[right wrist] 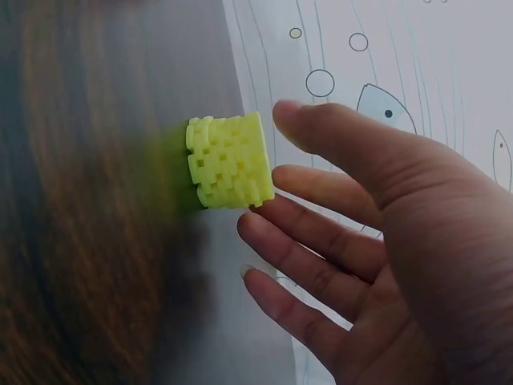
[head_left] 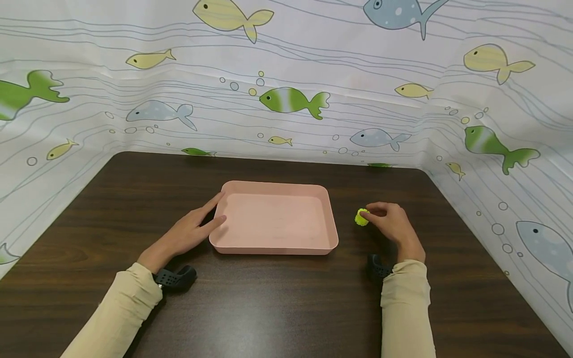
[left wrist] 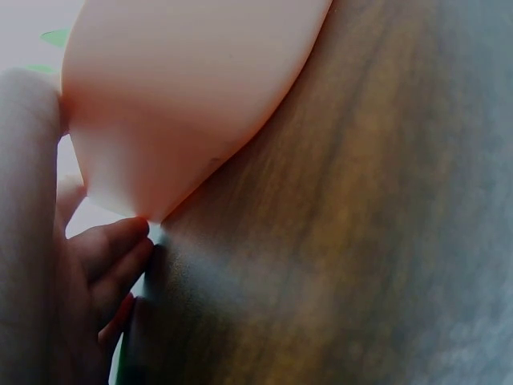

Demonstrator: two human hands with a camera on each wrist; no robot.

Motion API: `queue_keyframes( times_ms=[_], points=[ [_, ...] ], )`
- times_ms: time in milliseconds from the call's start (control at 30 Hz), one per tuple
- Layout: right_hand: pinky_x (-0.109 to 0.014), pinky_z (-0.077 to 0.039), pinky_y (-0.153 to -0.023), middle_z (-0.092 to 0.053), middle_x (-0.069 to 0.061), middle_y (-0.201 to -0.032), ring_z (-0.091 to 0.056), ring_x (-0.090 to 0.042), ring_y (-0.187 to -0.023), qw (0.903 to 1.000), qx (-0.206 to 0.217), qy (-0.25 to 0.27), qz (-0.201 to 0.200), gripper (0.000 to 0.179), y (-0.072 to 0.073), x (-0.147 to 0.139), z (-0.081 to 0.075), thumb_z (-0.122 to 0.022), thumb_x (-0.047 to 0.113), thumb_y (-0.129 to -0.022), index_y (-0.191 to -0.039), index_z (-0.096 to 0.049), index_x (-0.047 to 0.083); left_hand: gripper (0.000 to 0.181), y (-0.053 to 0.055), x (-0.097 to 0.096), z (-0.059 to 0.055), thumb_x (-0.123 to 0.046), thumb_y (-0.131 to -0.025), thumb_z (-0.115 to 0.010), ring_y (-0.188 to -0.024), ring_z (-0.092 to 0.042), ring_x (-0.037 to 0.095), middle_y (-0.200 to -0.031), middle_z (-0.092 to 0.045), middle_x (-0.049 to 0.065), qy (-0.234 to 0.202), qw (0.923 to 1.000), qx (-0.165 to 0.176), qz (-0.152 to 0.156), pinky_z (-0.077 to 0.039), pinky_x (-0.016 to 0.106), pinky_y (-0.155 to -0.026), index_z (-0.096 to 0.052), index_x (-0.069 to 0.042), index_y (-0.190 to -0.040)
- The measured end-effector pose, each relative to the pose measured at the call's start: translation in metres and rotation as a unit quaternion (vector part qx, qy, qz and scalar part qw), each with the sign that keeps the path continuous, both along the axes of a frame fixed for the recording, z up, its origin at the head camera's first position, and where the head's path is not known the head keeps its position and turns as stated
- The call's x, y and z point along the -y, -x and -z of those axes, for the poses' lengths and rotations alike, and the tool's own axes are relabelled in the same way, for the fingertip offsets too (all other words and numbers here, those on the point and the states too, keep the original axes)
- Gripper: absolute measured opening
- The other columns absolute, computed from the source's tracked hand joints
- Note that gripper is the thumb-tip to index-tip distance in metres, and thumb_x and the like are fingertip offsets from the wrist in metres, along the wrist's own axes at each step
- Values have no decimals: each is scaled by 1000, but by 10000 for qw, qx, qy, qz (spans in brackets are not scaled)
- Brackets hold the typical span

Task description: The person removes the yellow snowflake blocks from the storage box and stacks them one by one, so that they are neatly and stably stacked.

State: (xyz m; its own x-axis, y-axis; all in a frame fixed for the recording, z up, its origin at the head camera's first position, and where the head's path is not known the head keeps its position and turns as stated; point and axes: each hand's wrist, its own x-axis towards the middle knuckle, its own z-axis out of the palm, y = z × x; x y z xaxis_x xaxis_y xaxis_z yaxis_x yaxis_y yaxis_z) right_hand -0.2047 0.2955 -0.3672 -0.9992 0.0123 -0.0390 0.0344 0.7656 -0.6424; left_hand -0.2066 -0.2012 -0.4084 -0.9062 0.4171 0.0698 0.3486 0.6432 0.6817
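Observation:
A shallow pink tray (head_left: pixel 275 251) lies on the dark table. My left hand (head_left: pixel 185 231) rests at its left side, thumb reaching over the rim and index finger along the far left corner. In the left wrist view, extended fingertips (left wrist: pixel 132 228) meet the outer wall of the tray (left wrist: pixel 192 72). To the right of the tray, a small bright yellow basket with a woven pattern (right wrist: pixel 232 163) stands on the table. My right hand (head_left: pixel 391 223) is right at it; in the right wrist view the thumb and spread fingers (right wrist: pixel 313 249) lie just beyond its rim, not closed round it.
A dark brown wooden table (head_left: pixel 259 308) carries everything. White cloth with printed fish (head_left: pixel 286 99) rises behind it and along both sides. Black straps with camera mounts (head_left: pixel 176 278) sit on both wrists, below the cream sleeves (head_left: pixel 407 313).

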Motion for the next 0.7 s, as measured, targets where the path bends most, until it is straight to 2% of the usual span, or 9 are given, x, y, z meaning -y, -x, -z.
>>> queue_keyframes(
  times_ms=[167,367,700],
  points=[
    [-59,-47,-106,-60,-29,-135,-58,-44,-122,9996,-12,-126,-243,52,2,0,0,-66,32,-103,-139,-60,-5,73,1,0,1,-47,-109,-48,-151,-28,47,-171,-18,16,-27,10000,-21,-6,-27,72,-114,-10,-26,-168],
    [-57,-51,-102,-62,-30,-131,-61,-44,-118,9984,-60,-174,-539,51,6,4,3,-71,21,-99,-140,-58,-7,73,1,0,1,-47,-109,-48,-151,-28,47,-170,-19,16,-37,10000,5,20,-27,72,-114,-10,-25,-169],
    [-57,-51,-98,-59,-32,-133,-59,-47,-115,9965,-165,-461,-682,50,11,12,4,-72,17,-96,-138,-60,-6,73,0,1,0,-48,-109,-48,-151,-28,47,-171,-19,16,-18,10000,27,-1,-27,72,-114,-11,-26,-169]
  ],
)
